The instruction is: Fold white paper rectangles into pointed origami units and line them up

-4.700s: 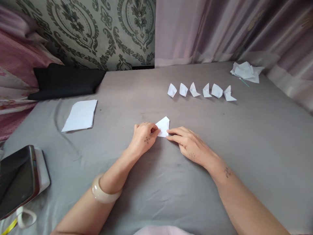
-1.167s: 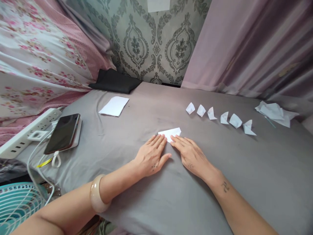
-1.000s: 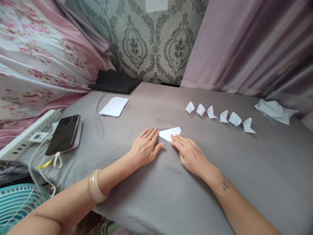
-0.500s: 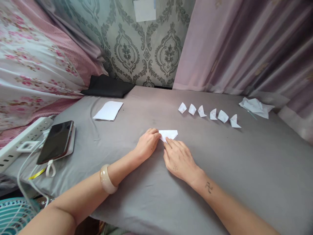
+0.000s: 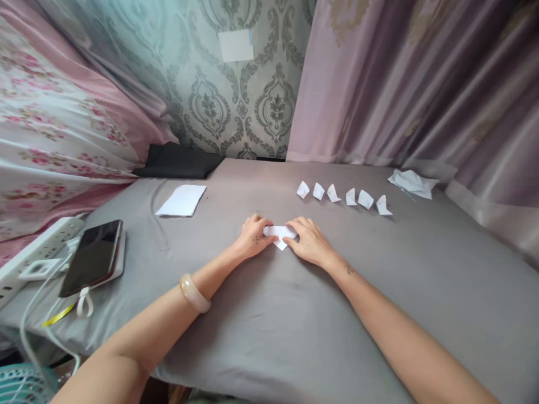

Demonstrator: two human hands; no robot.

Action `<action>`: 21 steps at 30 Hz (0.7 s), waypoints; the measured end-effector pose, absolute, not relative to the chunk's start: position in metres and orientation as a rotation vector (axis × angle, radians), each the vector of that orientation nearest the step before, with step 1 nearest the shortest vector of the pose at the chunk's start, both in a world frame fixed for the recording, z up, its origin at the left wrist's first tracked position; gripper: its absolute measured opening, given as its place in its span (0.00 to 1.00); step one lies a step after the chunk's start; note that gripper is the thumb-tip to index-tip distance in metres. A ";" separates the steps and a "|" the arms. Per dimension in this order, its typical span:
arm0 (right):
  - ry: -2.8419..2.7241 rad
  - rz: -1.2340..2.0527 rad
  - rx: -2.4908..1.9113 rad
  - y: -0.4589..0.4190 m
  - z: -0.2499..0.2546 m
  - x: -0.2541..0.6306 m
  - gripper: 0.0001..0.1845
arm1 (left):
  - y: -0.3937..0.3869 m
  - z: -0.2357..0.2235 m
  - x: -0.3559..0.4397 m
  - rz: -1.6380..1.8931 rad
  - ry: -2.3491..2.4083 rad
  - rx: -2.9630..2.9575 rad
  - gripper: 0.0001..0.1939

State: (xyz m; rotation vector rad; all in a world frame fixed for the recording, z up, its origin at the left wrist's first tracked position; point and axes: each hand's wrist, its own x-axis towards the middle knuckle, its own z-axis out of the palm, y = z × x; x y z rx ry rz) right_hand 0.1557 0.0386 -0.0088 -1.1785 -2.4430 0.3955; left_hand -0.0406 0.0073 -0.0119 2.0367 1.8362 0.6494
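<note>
While the folded paper (image 5: 281, 232) is being pinched at opposite edges by fingers (image 5: 269, 240) of the left hand (image 5: 253, 237) and right hand (image 5: 310, 240), room is being left toward far paper shapes (image 5: 351, 196).

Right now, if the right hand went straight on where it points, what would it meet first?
Beyond the folded paper it holds, probably the left hand; exact depth is unclear.

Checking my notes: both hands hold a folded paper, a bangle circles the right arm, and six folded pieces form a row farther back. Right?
No: the head view shows the bangle circling the left arm. The left hand and right hand hold the paper, and six pieces form the row.
</note>
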 end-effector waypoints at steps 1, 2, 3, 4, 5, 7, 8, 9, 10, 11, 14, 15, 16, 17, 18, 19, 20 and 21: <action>-2.439 0.392 -1.193 0.036 -0.008 0.157 0.18 | 0.008 -0.009 -0.041 0.627 1.819 2.032 0.19; -2.428 0.387 -1.209 0.034 -0.008 0.159 0.18 | 0.010 -0.007 -0.042 0.609 1.801 2.028 0.18; -2.414 0.383 -1.223 0.031 -0.008 0.160 0.17 | 0.011 -0.005 -0.043 0.594 1.784 2.026 0.18; -2.397 0.380 -1.233 0.029 -0.008 0.161 0.17 | 0.012 -0.004 -0.044 0.584 1.768 2.026 0.18; -2.383 0.380 -1.238 0.027 -0.008 0.162 0.17 | 0.013 -0.003 -0.045 0.574 1.750 2.028 0.18; -2.360 0.395 -1.247 0.024 -0.009 0.164 0.17 | 0.016 -0.001 -0.047 0.570 1.714 2.041 0.18; -2.350 0.411 -1.254 0.024 -0.010 0.164 0.17 | 0.017 -0.001 -0.048 0.567 1.694 2.049 0.18; -2.343 0.432 -1.262 0.025 -0.010 0.164 0.18 | 0.018 0.000 -0.049 0.562 1.671 2.059 0.17; -2.333 0.454 -1.271 0.025 -0.011 0.164 0.19 | 0.020 0.000 -0.050 0.558 1.650 2.070 0.16; -2.319 0.471 -1.281 0.026 -0.012 0.164 0.20 | 0.021 0.001 -0.051 0.555 1.628 2.081 0.16; -2.275 0.502 -1.300 0.027 -0.012 0.164 0.21 | 0.025 0.003 -0.055 0.557 1.560 2.112 0.12; -2.269 0.509 -1.302 0.027 -0.012 0.164 0.21 | 0.027 0.003 -0.056 0.565 1.531 2.118 0.11; -2.266 0.514 -1.304 0.027 -0.011 0.163 0.20 | 0.028 0.003 -0.057 0.574 1.502 2.118 0.11; -2.268 0.520 -1.304 0.027 -0.011 0.163 0.19 | 0.029 0.004 -0.059 0.581 1.477 2.114 0.10; -2.271 0.525 -1.304 0.026 -0.010 0.163 0.19 | 0.029 0.003 -0.060 0.585 1.457 2.107 0.10; -2.274 0.527 -1.303 0.026 -0.009 0.163 0.18 | 0.030 0.003 -0.061 0.584 1.444 2.102 0.10; -2.278 0.530 -1.300 0.026 -0.008 0.163 0.17 | 0.030 0.003 -0.062 0.577 1.435 2.102 0.10; -2.281 0.529 -1.293 0.025 -0.008 0.163 0.17 | 0.030 0.003 -0.062 0.570 1.428 2.108 0.10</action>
